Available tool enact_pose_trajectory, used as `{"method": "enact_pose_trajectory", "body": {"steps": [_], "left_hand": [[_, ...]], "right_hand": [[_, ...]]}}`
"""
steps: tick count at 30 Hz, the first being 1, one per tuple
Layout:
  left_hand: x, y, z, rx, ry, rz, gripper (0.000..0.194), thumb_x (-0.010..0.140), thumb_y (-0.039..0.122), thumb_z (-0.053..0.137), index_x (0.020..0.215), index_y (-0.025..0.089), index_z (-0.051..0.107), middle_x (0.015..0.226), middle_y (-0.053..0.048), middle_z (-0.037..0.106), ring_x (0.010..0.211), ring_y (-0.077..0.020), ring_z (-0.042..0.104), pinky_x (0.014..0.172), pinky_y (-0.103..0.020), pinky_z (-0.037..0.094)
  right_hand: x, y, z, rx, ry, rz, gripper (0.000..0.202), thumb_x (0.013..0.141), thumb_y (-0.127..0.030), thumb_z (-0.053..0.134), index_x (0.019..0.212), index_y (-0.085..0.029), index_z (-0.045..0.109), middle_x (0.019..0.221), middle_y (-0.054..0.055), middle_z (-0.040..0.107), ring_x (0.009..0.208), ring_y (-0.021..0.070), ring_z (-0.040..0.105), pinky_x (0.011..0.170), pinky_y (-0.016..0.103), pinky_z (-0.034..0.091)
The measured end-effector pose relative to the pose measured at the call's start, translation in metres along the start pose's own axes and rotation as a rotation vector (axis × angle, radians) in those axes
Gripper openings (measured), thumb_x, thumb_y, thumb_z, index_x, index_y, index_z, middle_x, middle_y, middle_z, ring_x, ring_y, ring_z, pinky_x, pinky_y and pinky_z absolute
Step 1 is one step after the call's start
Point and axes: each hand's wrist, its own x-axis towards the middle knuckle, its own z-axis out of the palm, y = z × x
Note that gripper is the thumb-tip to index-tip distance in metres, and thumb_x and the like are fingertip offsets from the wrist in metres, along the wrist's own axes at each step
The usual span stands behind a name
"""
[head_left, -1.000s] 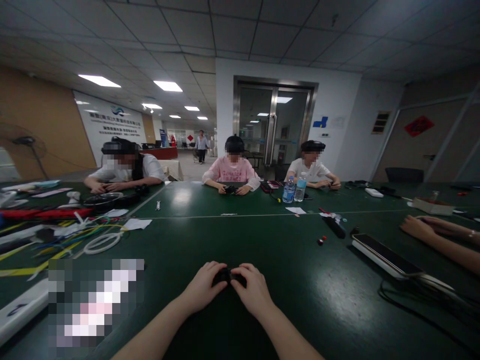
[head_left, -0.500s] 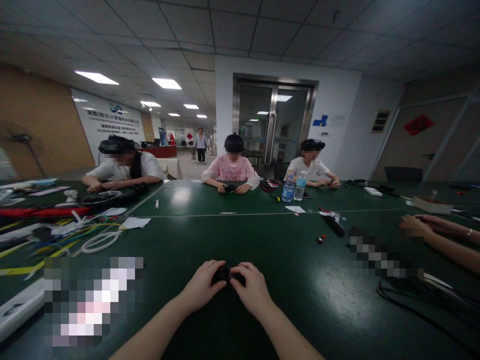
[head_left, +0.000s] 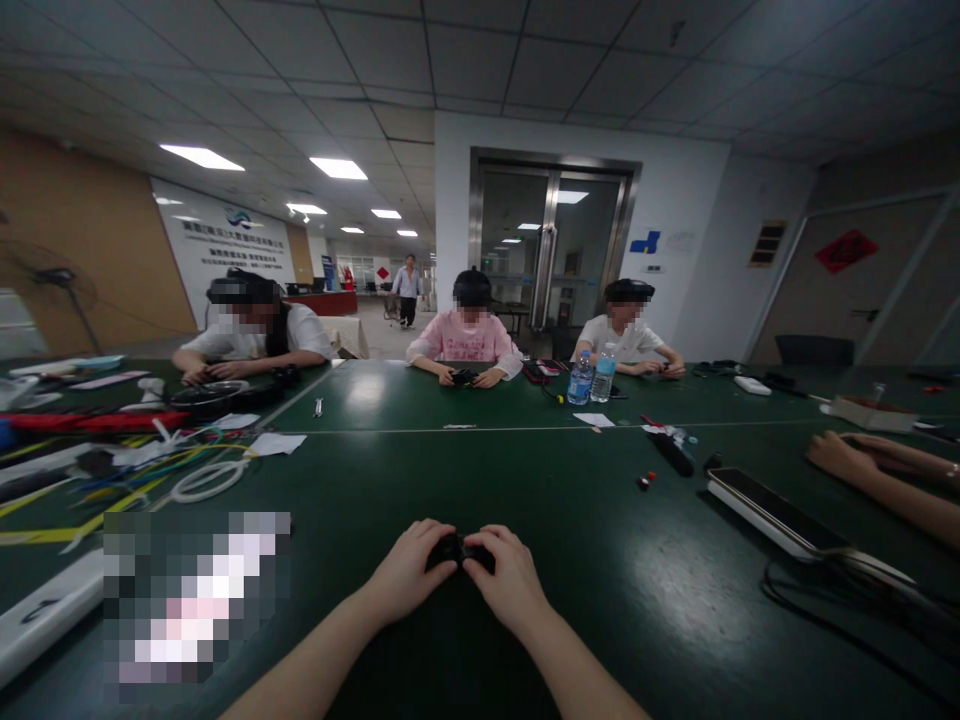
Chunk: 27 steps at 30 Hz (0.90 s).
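Note:
A small black object (head_left: 460, 549) lies between my two hands, low over the green table; its kind is too dark and too covered to make out. My left hand (head_left: 411, 568) is closed on its left end, with fingers curled over the top and the thumb near the middle. On the right end, my right hand (head_left: 511, 574) grips in the same way, thumb and fingers bent round it. The two thumbs almost meet in front of the object.
To the left are a white power strip (head_left: 52, 610), a blurred-out bright item (head_left: 202, 600) and coiled white cable (head_left: 208, 481). Two bottles (head_left: 591, 377) stand ahead. A phone on a white box (head_left: 776, 512) is at right, near a co-worker's hands (head_left: 844, 460). Several people sit opposite.
The camera view has turned slightly, so the surroundings sit a little further right. Both my hands keep their grip on the black object, almost unmoved. A person in the background has walked a bit.

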Motion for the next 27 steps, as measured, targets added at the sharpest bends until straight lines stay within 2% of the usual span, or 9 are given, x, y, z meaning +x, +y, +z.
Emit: {"method": "enact_pose_trajectory", "body": {"steps": [9,22,27], "left_hand": [[-0.001,0.004,-0.002,0.002,0.008,0.021,0.042,0.081,0.036,0.052,0.121,0.023,0.05,0.117,-0.005,0.054,0.109,-0.0211,0.047,0.094,-0.035,0.038],[0.002,-0.008,0.007,0.011,0.07,0.065,0.049,0.081,0.038,0.052,0.127,0.022,0.044,0.12,-0.007,0.053,0.112,-0.0223,0.046,0.098,-0.037,0.035],[0.002,-0.003,0.004,0.009,0.036,0.059,0.043,0.082,0.039,0.051,0.122,0.023,0.049,0.117,-0.005,0.055,0.109,-0.0209,0.048,0.095,-0.035,0.038]], "right_hand": [[0.001,0.001,0.001,-0.012,-0.002,-0.022,0.028,0.078,-0.028,0.052,0.104,-0.031,0.061,0.117,0.0,0.054,0.112,0.0195,0.048,0.097,0.037,0.035],[0.002,0.003,0.002,-0.012,0.006,-0.019,0.027,0.078,-0.028,0.051,0.104,-0.031,0.061,0.117,0.0,0.055,0.113,0.0204,0.048,0.096,0.037,0.036],[0.001,0.002,0.0,-0.021,-0.003,-0.022,0.029,0.08,-0.028,0.049,0.106,-0.03,0.06,0.118,0.0,0.054,0.111,0.0205,0.05,0.094,0.036,0.037]]}}
